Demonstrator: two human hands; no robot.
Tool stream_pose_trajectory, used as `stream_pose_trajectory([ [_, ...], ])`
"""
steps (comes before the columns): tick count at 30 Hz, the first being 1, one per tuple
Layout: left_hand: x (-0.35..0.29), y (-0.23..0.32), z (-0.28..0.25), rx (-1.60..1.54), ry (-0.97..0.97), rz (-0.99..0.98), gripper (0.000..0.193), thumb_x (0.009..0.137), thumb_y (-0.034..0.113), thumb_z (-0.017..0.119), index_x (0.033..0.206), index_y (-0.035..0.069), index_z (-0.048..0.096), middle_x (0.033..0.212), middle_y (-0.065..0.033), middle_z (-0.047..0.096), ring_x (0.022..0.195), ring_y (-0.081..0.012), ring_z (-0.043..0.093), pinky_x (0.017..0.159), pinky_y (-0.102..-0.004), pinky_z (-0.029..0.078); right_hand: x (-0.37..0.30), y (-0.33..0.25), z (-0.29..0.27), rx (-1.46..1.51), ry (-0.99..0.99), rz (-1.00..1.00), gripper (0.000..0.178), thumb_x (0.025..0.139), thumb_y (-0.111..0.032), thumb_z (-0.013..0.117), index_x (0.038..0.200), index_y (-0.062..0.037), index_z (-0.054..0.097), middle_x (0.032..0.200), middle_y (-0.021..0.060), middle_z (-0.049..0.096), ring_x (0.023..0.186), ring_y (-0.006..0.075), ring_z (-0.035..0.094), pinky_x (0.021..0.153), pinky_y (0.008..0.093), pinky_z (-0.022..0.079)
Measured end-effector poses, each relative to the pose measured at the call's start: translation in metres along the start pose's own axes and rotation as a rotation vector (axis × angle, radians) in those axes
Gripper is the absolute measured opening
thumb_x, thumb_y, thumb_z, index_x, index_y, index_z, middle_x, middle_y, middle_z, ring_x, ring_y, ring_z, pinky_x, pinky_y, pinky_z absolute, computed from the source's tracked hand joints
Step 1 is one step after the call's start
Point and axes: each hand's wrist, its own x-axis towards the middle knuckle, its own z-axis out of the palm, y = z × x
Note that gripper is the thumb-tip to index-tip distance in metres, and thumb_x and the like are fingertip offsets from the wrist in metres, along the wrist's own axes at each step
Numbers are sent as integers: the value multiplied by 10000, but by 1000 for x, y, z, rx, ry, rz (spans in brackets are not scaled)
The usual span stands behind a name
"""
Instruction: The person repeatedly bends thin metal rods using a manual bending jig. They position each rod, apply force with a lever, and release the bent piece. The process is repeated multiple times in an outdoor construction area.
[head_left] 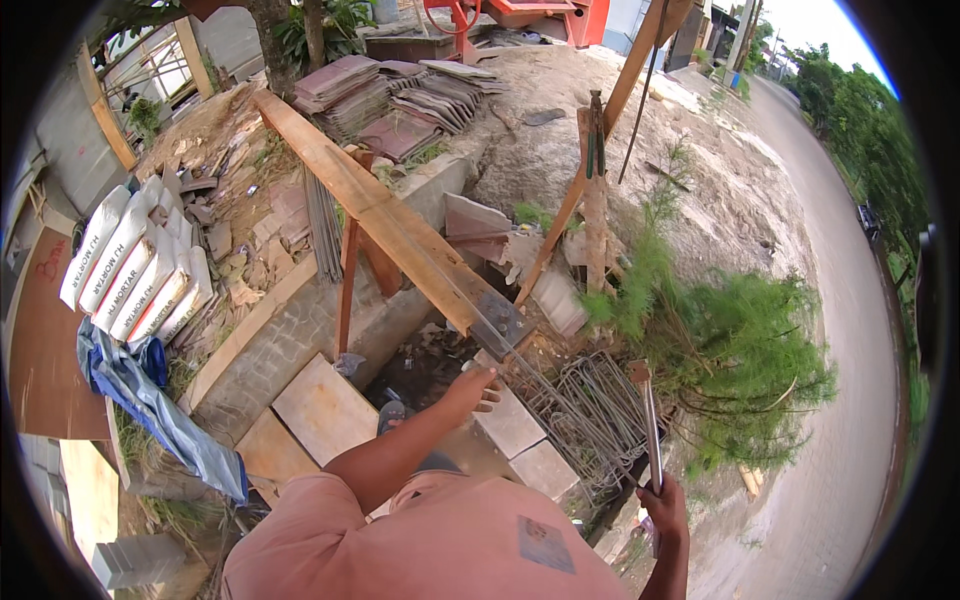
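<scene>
The right hand [664, 508] is clamped round the lower part of a long silver metal bar with a small rusty-brown head [654, 430], which rises away from that hand; gripping low probably keeps leverage along its length. The left hand [474, 388] has its fingers slightly apart and seems to hold nothing; whether they brush anything is unclear. Just beyond it ends the worktop, a long brown wooden plank [390, 225] propped on a reddish-brown wooden post [347, 280], likely to raise it to working height. A dark flat metal plate [503, 318] covers that end, perhaps as a hard surface. Between the hands lies a heap of bent grey steel-rod frames [600, 415], apparently stacked within reach.
</scene>
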Motion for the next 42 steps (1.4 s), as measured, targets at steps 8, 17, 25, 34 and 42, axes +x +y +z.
stream_pose_trajectory([
  [8, 10, -1, 24, 351, -102, 207, 318, 966, 319, 536, 1125, 47, 581, 974, -63, 643, 840, -150, 627, 706, -322, 510, 23, 13, -17, 64, 0, 70, 185, 766, -94, 706, 756, -35, 531, 608, 35, 577, 535, 116, 530, 502, 290, 421],
  [17, 48, 89, -35, 887, 524, 706, 405, 896, 278, 584, 1201, 15, 546, 1193, -160, 597, 1100, -331, 575, 938, -461, 426, 1, 111, -31, 158, -132, 123, 223, 774, -134, 727, 900, 3, 602, 659, 48, 598, 589, 134, 582, 546, 290, 470],
  [25, 150, 131, -40, 1009, 945, 545, 655, 899, 368, 536, 1432, 43, 340, 1528, -157, 272, 1447, -283, 196, 1168, -520, 117, 72, 43, 31, -24, -17, -21, 225, 773, -133, 742, 913, 0, 627, 703, 20, 604, 643, 93, 555, 570, 269, 452],
  [34, 141, 125, -45, 1024, 945, 518, 708, 905, 383, 502, 1479, 43, 264, 1539, -131, 276, 1451, -276, 195, 1167, -545, 39, 87, -17, 129, -104, 232, -253, 262, 777, -98, 730, 758, -28, 479, 618, 87, 517, 523, 182, 476, 486, 347, 383],
  [42, 131, 135, -38, 1137, 882, 496, 727, 917, 487, 444, 1504, 107, 246, 1548, -103, 270, 1456, -261, 179, 1155, -582, 40, 20, 12, 105, 84, 114, -29, 325, 845, -196, 626, 1062, 38, 563, 768, 158, 596, 689, 273, 531, 642, 415, 452],
])
